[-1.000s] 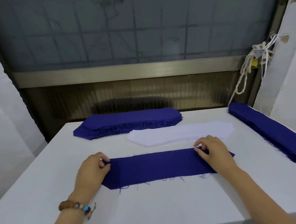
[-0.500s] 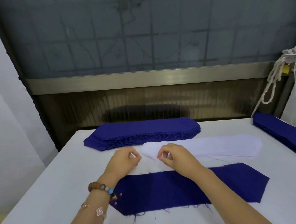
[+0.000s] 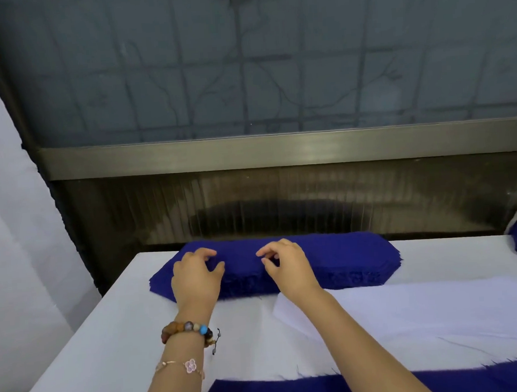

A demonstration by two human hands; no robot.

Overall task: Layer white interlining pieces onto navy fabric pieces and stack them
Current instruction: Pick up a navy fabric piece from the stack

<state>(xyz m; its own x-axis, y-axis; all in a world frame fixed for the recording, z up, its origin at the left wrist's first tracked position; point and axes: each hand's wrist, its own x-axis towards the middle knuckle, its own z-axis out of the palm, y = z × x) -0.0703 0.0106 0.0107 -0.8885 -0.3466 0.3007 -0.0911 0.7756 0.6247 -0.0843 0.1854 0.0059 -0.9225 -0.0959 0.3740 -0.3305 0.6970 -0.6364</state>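
Left hand (image 3: 195,275) and right hand (image 3: 286,268) over far navy stack (image 3: 349,258)

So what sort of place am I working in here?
Most likely a garment workshop's prep table. A stack of cut navy fabric pieces with frayed edges lies beside a stack of white interlining pieces, both on a white worktable set against a frosted window.
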